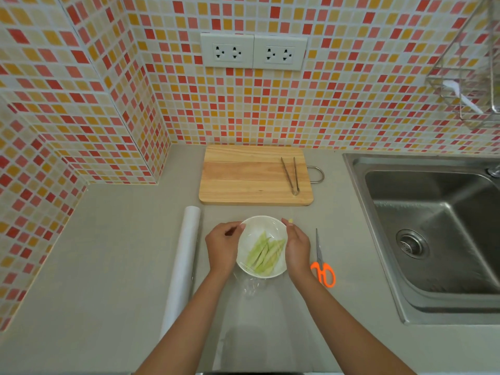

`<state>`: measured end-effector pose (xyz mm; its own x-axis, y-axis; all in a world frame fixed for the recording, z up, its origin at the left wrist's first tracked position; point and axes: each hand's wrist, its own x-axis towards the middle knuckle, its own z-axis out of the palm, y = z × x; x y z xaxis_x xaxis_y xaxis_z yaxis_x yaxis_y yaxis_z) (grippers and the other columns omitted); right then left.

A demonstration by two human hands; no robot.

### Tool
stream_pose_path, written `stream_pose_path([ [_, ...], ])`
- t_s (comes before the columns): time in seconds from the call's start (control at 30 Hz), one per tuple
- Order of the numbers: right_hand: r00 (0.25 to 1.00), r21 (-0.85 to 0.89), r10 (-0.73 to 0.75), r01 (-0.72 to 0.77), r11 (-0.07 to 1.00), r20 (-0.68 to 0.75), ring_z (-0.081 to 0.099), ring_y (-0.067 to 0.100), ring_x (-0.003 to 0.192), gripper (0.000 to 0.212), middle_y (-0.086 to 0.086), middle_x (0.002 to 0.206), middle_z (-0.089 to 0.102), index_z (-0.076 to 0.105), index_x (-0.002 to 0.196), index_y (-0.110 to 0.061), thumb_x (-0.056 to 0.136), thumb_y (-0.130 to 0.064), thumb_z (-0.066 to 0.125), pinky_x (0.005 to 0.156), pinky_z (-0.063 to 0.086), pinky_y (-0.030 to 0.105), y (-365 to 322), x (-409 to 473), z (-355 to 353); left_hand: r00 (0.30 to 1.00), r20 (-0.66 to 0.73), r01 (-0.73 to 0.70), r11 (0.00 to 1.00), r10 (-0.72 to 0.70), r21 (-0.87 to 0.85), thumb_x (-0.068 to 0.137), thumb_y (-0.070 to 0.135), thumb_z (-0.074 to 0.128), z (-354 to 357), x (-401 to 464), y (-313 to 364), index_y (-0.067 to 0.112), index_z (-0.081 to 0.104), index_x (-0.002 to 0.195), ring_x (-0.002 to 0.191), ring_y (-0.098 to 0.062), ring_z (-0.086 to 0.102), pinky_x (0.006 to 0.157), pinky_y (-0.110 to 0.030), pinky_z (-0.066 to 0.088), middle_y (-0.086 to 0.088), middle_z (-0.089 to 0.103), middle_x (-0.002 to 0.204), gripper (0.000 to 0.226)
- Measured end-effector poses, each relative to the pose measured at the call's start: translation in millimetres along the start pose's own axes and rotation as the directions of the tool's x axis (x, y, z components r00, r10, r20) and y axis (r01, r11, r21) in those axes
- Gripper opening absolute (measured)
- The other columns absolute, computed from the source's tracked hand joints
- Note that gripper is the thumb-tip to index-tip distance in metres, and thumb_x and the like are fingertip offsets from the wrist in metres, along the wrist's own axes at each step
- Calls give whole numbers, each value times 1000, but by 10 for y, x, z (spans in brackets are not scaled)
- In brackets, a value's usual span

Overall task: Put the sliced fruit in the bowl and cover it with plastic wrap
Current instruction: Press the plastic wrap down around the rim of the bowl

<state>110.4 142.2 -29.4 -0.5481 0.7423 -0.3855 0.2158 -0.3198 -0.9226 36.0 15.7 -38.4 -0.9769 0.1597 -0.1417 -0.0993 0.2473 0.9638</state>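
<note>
Head view looks down on a round white bowl (262, 246) resting on a grey countertop (108, 266), and every place below is told from that bowl. Pale green sliced fruit (266, 254) lies inside it, in long thin strips toward its near side, under a film of clear plastic wrap (250, 286) stretched over the top; a crumpled bunch of the wrap sits just beside the near rim and a loose sheet trails toward the viewer. The left hand (222, 246) curls against the bowl's left side, fingers bent round the rim and pressing the wrap there. The right hand (297, 246) lies along the right side, fingers together and gently bent, touching the rim with the fingertips reaching toward the far edge. Left of the bowl, just past the left hand, lies a white roll of plastic wrap (182, 266). Right of it, beyond the right hand, lie orange-handled scissors (323, 262). Behind it sits a rectangular wooden cutting board (254, 175) carrying metal tongs (291, 175). Far right is a stainless steel sink (433, 234).
</note>
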Motion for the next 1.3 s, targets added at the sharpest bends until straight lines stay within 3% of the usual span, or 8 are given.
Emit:
stream_pose_path([
  [0.23,1000,-18,-24,24,1000,-14,64,18,102,30,4,107,71,69,112,-10,99,-17,42,94,49,34,42,-16,-9,989,-132,50,986,-71,-157,88,17,67,111,-48,61,33,73,74,73,2,66,65,-8,48,15,73,74,21],
  [0.37,998,-70,-59,57,996,-26,51,11,68,39,-7,66,56,57,67,-24,98,-10,40,68,41,28,72,-18,-35,945,-155,234,926,-288,-296,89,19,65,137,-12,49,24,75,71,75,-11,68,71,-23,54,8,75,74,22],
  [0.47,996,-84,-77,73,994,-39,43,10,61,42,-8,58,47,48,57,-21,97,-7,41,60,36,25,91,-12,-41,919,-152,293,886,-365,-359,90,17,64,151,7,33,21,75,69,75,-16,69,72,-31,56,4,75,75,24],
  [0.73,995,-76,-79,75,994,-57,53,13,72,32,-2,73,60,65,77,-14,98,-8,40,73,42,31,111,9,-19,860,-94,422,802,-502,-423,86,11,68,127,45,23,8,74,73,72,-23,67,70,-31,56,-5,72,74,15],
  [0.9,996,-62,-56,52,997,-75,58,18,84,30,5,87,66,69,100,-2,97,-9,40,81,46,33,109,11,10,894,-105,366,845,-436,-390,79,-3,69,61,88,80,5,70,92,82,-22,66,83,-33,55,-8,71,88,15],
  [1.1,991,-96,-92,82,992,-100,54,17,79,28,0,76,61,65,84,-8,98,-10,41,74,42,28,113,5,12,947,-200,210,957,-250,-199,78,11,76,68,55,47,19,70,72,70,-19,63,71,-31,53,-3,69,72,12],
  [1.2,991,-92,-97,88,992,-95,56,16,80,29,4,83,65,68,92,-3,98,-10,41,76,44,29,122,21,4,935,-179,259,935,-306,-243,80,9,73,77,61,22,19,69,74,72,-18,62,74,-31,53,-2,68,73,12],
  [1.3,990,-101,-108,99,990,-91,53,15,74,31,-2,73,60,64,78,-12,98,-11,42,70,42,28,125,26,4,928,-169,264,906,-333,-332,81,3,72,85,55,13,21,68,83,75,-16,62,74,-25,52,-2,66,81,18],
])
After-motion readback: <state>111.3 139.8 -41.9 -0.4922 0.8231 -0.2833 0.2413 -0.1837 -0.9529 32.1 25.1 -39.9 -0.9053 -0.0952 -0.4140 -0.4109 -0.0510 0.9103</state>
